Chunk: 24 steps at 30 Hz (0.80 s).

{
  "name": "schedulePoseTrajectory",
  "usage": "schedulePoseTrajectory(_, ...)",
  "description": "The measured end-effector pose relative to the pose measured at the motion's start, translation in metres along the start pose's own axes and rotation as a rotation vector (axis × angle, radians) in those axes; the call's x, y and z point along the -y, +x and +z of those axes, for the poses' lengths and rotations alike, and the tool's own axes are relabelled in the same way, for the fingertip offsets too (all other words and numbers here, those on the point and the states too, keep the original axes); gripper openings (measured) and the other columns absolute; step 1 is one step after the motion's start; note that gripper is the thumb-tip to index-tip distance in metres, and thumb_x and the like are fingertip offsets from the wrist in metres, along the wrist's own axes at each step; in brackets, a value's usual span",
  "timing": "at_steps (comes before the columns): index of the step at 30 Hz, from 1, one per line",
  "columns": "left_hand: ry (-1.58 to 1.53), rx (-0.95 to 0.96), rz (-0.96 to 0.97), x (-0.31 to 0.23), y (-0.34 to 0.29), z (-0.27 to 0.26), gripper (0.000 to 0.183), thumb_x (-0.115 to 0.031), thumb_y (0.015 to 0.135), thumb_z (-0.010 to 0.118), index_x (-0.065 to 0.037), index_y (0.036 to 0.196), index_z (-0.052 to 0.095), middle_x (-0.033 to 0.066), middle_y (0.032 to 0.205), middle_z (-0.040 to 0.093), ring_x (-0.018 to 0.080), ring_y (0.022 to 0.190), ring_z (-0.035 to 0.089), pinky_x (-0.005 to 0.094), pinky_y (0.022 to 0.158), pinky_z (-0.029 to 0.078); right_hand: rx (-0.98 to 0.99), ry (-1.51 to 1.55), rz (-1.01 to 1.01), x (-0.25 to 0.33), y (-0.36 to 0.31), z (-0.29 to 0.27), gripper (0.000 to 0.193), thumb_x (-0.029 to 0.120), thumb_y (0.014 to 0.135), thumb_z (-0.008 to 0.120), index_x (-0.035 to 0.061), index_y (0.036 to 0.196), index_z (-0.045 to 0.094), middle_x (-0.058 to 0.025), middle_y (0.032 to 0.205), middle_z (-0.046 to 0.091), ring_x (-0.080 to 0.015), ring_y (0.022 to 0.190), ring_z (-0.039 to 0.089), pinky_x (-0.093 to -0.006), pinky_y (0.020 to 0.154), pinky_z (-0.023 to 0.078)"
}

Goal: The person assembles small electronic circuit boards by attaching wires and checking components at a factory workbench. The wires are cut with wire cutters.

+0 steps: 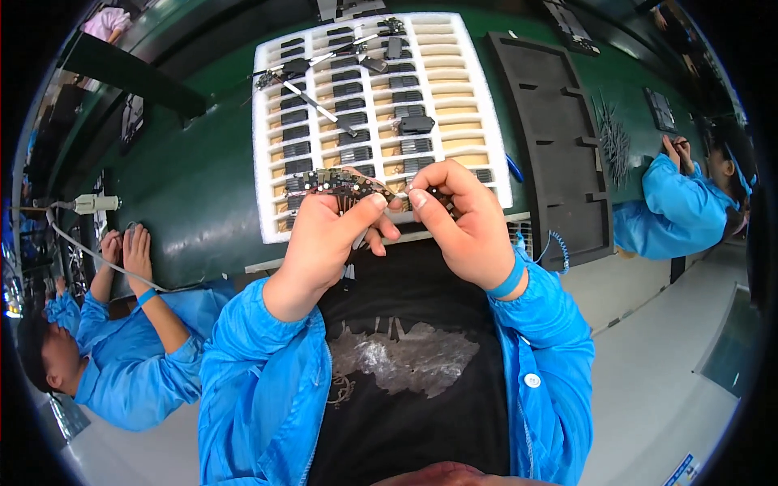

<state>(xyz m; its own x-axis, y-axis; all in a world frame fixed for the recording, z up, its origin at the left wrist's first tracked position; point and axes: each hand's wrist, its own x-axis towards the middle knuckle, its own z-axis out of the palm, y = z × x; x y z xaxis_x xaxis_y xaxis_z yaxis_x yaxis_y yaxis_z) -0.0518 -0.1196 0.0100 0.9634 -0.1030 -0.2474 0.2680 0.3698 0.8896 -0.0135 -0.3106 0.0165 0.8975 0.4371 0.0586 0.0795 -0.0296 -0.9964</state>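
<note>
Circuit board (328, 182) is clasped now in the left hand (324, 227), right end nipped by the right hand (463, 223), above the white foam tray (261, 162): probably light, stiff, fragile, best taken by its edges.

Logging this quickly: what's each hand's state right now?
Left hand: closed, holding an elongated black circuit board with shiny parts.
Right hand: pinched closed by the board's right end; can't tell what it grips.

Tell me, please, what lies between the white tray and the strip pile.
In the head view, a black tray and a blue object lie between the white tray and the strip pile.
</note>
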Motion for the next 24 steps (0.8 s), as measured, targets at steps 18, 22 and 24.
schedulePoseTrajectory(18, -0.067, -0.019, 0.059, 0.008, -0.004, 0.001, 0.014, -0.013, 0.098, 0.064, 0.001, 0.101, 0.062, 0.0048, 0.079, 0.064, 0.0115, 0.065, 0.060, 0.0271, 0.052, 0.050, 0.068, 0.145, 0.004, 0.003, -0.002, 0.009, 0.001, -0.001, 0.091, 0.064, -0.0011, 0.092, 0.063, 0.0006, 0.079, 0.061, -0.0009, 0.066, 0.050, -0.0194, 0.055, 0.040)
schedulePoseTrajectory(22, -0.037, -0.015, 0.057, 0.007, -0.004, 0.001, 0.015, -0.013, 0.098, 0.064, 0.001, 0.101, 0.062, 0.0045, 0.080, 0.064, 0.0115, 0.065, 0.060, 0.0272, 0.052, 0.050, 0.075, 0.125, 0.042, 0.007, -0.001, 0.006, 0.001, -0.001, 0.091, 0.064, -0.0010, 0.091, 0.063, 0.0015, 0.078, 0.060, -0.0005, 0.065, 0.050, -0.0191, 0.055, 0.039)
schedulePoseTrajectory(24, -0.017, 0.002, 0.048, 0.005, -0.004, 0.000, 0.015, -0.013, 0.098, 0.064, 0.002, 0.100, 0.062, 0.0046, 0.080, 0.065, 0.0115, 0.065, 0.060, 0.0272, 0.053, 0.050, 0.060, 0.106, 0.056, 0.005, -0.001, 0.007, 0.001, 0.000, 0.091, 0.065, -0.0002, 0.090, 0.064, 0.0028, 0.078, 0.059, 0.0006, 0.063, 0.047, -0.0184, 0.054, 0.037)
